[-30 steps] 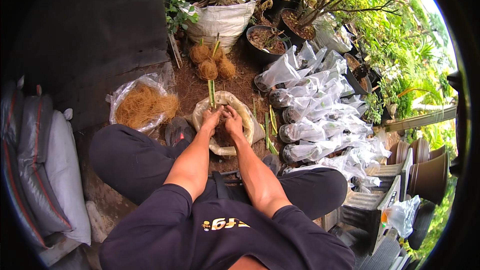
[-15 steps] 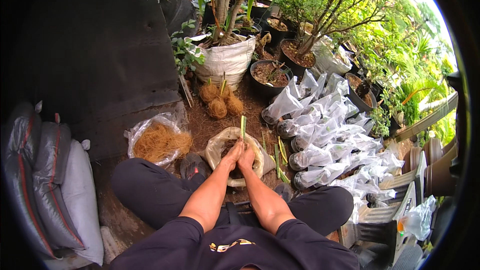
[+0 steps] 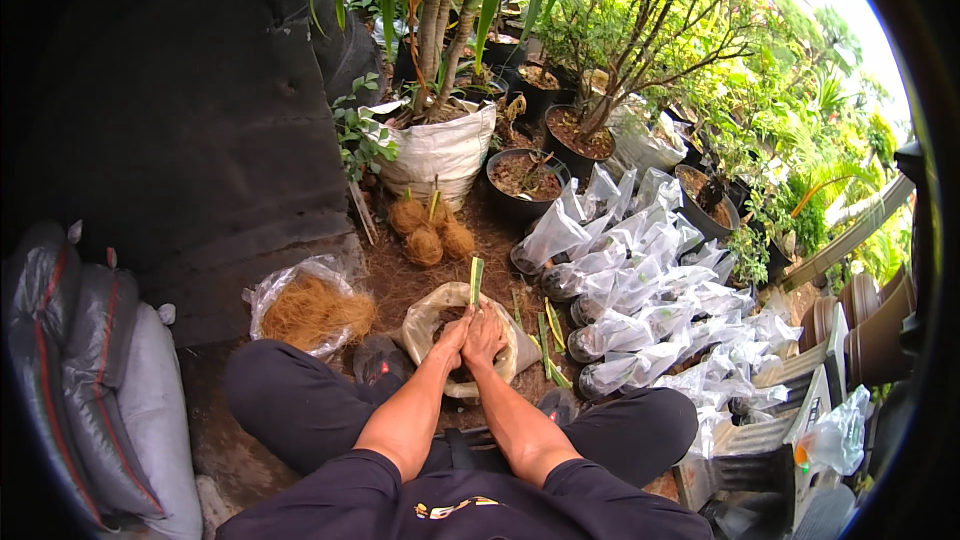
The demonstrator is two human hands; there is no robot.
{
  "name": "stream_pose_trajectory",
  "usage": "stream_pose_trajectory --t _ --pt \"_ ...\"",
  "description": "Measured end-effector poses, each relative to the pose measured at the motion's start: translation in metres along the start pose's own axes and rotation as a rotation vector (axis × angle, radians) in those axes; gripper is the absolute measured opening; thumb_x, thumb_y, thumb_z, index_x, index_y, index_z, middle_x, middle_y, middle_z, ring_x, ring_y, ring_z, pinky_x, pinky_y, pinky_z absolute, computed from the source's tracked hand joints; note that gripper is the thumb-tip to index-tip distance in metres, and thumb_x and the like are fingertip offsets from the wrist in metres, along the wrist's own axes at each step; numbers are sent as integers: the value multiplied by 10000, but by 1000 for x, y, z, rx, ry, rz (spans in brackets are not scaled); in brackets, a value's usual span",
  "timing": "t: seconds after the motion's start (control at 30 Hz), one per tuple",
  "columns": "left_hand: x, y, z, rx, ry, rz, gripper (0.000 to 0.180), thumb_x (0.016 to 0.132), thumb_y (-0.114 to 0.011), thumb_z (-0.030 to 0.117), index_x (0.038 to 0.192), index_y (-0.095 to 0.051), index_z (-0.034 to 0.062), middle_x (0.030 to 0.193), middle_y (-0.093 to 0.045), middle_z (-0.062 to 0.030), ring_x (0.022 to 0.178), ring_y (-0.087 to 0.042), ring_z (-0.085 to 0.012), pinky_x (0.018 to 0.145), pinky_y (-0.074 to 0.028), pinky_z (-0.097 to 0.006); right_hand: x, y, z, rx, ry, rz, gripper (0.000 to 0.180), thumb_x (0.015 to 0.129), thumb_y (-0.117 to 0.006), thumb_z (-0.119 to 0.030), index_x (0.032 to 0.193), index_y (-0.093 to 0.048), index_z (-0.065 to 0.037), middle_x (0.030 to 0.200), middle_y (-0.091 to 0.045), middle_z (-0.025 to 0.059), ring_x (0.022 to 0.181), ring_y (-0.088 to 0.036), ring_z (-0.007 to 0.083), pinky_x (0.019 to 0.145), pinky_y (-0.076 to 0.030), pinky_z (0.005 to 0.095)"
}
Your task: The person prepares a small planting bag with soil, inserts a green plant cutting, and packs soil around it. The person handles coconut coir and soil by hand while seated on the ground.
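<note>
Above an open pale bag between my legs, my left hand and my right hand are cupped together. A green leaf cutting with yellowish edges stands upright out of them, its lower end hidden by the fingers and palms. Whether they also press soil round its base I cannot tell. Dark soil shows partly inside the bag. To the right of it lie more cut leaf strips. Left of the bag sits a clear plastic bag of brown coconut fibre.
Several fibre balls with leaf cuttings stand ahead, before a white sack planter. Rows of clear plastic-bagged pots fill the right side. Grey stuffed sacks lean at the left. Black plant pots stand farther back.
The view has shifted slightly, so the scene sits a little left. My right hand has turned so more of its back shows, and both hands still hold the leaf cutting.
</note>
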State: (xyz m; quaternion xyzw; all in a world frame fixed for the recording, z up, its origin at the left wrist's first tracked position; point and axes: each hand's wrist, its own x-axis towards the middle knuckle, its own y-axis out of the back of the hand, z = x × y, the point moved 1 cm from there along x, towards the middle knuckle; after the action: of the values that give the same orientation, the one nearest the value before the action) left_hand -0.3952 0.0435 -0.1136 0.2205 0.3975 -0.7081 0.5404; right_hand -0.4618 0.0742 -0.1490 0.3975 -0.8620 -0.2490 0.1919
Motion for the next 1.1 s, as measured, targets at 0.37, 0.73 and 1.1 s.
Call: stream_pose_trajectory --t 0.37,0.73,1.1 --pt "20 9 1 361 -71 330 947 796 -593 748 1342 -519 -24 1397 -476 -236 1249 -482 -335 1004 -391 -437 19 -7 -10 1015 -787 -490 490 1020 -418 -410 1282 -577 -28 1167 -626 159 1109 -572 341 917 -448 463" --pt "13 11 11 257 -11 170 774 711 -670 774 1043 -581 80 813 -502 -26 688 -509 -157 578 -424 -385 31 19 -19 912 -822 -616 421 974 -571 -387 1165 -657 -22 976 -668 112 708 -602 201 553 -468 345" --pt "46 16 1 -282 -64 113 428 834 -726 471 1047 -636 111 980 -561 -25 856 -526 -185 797 -428 -395 30 12 -14 75 -461 -723 844 995 -191 -639 1349 -498 63 1337 -525 312 1313 -452 419 1082 -345 438"
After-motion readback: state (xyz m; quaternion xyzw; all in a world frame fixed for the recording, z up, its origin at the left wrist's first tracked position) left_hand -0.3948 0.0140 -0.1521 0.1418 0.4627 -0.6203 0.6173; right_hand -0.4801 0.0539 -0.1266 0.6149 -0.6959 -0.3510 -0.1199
